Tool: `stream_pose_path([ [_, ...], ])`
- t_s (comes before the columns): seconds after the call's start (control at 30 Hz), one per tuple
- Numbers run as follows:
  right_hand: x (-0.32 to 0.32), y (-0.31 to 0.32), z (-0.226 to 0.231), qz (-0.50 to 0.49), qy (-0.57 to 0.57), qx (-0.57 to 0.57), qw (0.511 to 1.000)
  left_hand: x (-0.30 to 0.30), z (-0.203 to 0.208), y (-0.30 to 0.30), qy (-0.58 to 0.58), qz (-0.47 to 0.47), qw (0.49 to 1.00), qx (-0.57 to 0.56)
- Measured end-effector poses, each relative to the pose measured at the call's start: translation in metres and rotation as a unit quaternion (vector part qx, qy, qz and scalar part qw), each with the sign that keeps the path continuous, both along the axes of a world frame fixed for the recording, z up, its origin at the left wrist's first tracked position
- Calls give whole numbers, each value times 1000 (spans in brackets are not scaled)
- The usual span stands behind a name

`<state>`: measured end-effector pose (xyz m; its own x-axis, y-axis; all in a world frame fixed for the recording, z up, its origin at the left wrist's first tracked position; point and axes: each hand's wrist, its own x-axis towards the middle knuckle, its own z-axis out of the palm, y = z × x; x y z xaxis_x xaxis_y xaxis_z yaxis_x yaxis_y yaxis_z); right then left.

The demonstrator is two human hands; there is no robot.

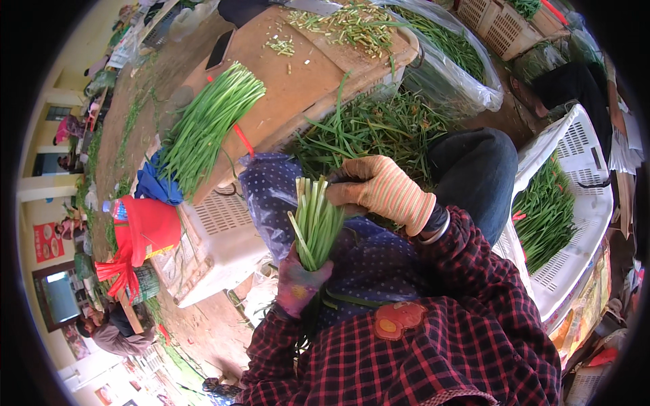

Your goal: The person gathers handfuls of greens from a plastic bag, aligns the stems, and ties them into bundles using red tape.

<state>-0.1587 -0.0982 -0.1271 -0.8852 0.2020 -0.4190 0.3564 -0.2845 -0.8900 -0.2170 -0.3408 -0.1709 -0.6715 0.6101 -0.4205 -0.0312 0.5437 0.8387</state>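
Observation:
A small bunch of garlic chives (315,227) stands upright over my lap, pale cut ends up. My left hand (305,281), in a pinkish stained glove, wraps round its lower part. At the upper right of the bunch, my right hand (379,189), in an orange-and-cream striped glove, has its thumb and fingers pinched at the pale ends; the exact stalks between them are partly hidden. Beyond my left hand, a larger bundle of garlic chives (213,128) rests on the wooden board (284,101), its pale ends toward the board's middle. A red tie (244,139) lies beside that bundle.
Loose green leaves (379,128) are heaped between the board and my knee. Trimmed ends (352,27) and a phone (220,49) lie on the board. To the right stands a white crate (586,145) of greens; a red bag (152,230) hangs at the left.

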Motion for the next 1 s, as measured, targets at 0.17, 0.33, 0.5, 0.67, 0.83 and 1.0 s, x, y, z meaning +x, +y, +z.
stream_pose_path([
  [0.17, 3, -3, -19, -22, 20, -59, 998, -2, 2, 2, 13, -16, 1000, -7],
  [0.33, 5, -8, -25, -25, 56, -58, 996, -6, -13, -7, 0, -34, 999, 4],
  [0.5, 7, -13, -23, -59, 76, -97, 991, -7, -16, -8, -11, -30, 999, 3],
  [0.67, 3, -8, -43, -72, 125, 144, 979, -9, -7, -5, -86, -20, 996, 24],
  [0.83, 18, 20, -29, -78, -22, 496, 865, -7, -6, -6, -82, 1, 996, 44],
  [1.0, 28, 14, 4, -116, 102, 484, 862, -3, -8, -4, -24, -18, 999, 16],
])
